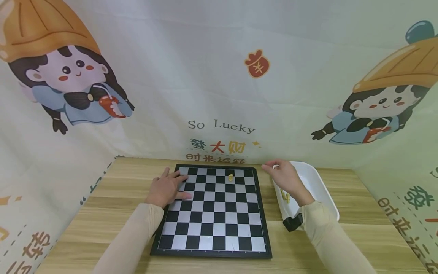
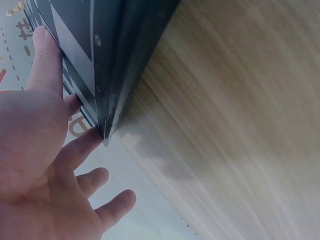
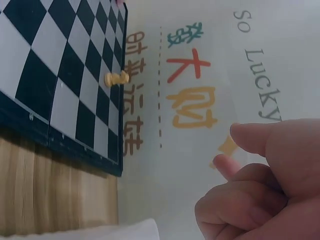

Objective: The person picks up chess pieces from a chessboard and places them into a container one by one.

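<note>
A black-and-white chessboard [image 1: 216,217] lies on the wooden table, with one small yellow chess piece [image 1: 230,177] upright near its far edge, also visible in the right wrist view [image 3: 116,78]. My left hand [image 1: 165,189] rests with spread fingers over the board's far left edge. In the left wrist view, its thumb [image 2: 45,62] lies along the board's top. My right hand [image 1: 286,178] hovers over the left side of a white tray [image 1: 313,179], beyond the board's right edge. Thumb and forefinger are apart with nothing between them, and the other fingers curl loosely.
Several yellow chess pieces [image 1: 285,196] lie in the tray, partly hidden by my right hand. A black strap or device [image 1: 292,222] sits at my right wrist near the tray's front corner. A printed cloth [image 1: 219,83] hangs behind the table [image 1: 126,190].
</note>
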Demonstrator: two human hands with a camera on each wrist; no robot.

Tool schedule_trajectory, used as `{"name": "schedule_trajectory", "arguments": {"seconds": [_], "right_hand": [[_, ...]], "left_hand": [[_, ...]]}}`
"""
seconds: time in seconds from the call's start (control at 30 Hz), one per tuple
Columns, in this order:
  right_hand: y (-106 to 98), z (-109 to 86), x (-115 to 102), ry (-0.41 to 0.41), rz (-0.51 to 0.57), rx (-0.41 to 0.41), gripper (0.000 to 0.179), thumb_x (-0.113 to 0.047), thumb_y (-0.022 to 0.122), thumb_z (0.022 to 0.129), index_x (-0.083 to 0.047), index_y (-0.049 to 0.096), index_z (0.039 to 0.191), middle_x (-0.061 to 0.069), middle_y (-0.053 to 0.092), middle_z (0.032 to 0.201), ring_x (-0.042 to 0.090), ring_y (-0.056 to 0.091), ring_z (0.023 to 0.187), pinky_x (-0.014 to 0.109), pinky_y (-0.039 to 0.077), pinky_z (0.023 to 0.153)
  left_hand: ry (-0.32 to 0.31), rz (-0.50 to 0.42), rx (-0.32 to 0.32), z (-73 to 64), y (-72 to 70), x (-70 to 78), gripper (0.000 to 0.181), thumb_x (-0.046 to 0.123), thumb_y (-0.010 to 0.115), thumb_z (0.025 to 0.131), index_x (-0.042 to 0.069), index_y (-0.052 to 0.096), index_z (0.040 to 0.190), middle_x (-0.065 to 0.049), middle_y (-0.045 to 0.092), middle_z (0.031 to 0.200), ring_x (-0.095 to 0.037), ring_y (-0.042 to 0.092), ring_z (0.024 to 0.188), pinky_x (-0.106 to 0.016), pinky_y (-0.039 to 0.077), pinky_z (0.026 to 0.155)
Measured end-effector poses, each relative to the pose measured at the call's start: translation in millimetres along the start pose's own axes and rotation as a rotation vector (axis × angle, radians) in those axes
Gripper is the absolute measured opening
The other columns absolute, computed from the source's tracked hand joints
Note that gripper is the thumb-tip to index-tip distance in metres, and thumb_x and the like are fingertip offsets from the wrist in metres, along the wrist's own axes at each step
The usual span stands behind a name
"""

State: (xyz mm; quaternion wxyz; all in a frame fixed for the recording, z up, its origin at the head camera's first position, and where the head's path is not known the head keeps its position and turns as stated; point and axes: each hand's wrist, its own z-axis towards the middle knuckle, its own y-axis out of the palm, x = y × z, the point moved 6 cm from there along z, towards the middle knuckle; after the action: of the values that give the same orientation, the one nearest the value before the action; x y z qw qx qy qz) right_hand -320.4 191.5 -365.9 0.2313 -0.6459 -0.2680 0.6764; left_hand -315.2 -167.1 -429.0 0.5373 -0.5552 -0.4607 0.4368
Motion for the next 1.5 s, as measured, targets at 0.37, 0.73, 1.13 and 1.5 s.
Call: {"name": "schedule_trajectory", "arguments": {"seconds": [0.37,0.73,1.13,1.5], "right_hand": [[21,5.4,-16,-0.009,0.021,-0.033,0.047,-0.037,0.059,0.102,-0.001,0.062,0.132,0.021,0.062,0.14,0.036,0.058,0.129,0.051,0.051,0.103],[48,18.1,-26,-0.039,0.049,-0.034,0.043,-0.029,0.066,0.099,0.002,0.064,0.129,-0.009,0.039,0.057,0.009,0.034,0.049,0.023,0.031,0.048],[72,27.5,-20,-0.005,0.051,-0.007,0.038,-0.029,0.068,0.097,-0.002,0.066,0.124,-0.005,0.045,0.063,0.012,0.041,0.055,0.025,0.035,0.051],[96,33.3,-11,0.016,0.147,0.017,0.038,-0.024,0.068,0.096,0.002,0.067,0.123,0.019,0.072,0.112,0.017,0.057,0.08,0.023,0.044,0.065]], "left_hand": [[-0.007,0.008,-0.003,0.8,0.8,-1.2,0.082,0.069,0.063,0.085,0.021,0.052,0.151,-0.014,0.045,0.16,-0.048,0.028,0.153,-0.069,0.039,0.113],[-0.008,0.013,-0.009,-1.1,-1.8,-0.9,0.082,0.069,0.062,0.086,0.022,0.051,0.151,-0.014,0.045,0.161,-0.047,0.028,0.154,-0.069,0.04,0.113],[-0.003,-0.007,0.011,0.5,-0.4,-2.2,0.082,0.069,0.063,0.085,0.021,0.052,0.151,-0.014,0.045,0.16,-0.047,0.027,0.154,-0.07,0.039,0.113],[-0.005,-0.021,0.003,-2.9,-2.5,-0.4,0.082,0.068,0.063,0.085,0.021,0.052,0.151,-0.014,0.045,0.161,-0.048,0.027,0.154,-0.069,0.038,0.114]]}}
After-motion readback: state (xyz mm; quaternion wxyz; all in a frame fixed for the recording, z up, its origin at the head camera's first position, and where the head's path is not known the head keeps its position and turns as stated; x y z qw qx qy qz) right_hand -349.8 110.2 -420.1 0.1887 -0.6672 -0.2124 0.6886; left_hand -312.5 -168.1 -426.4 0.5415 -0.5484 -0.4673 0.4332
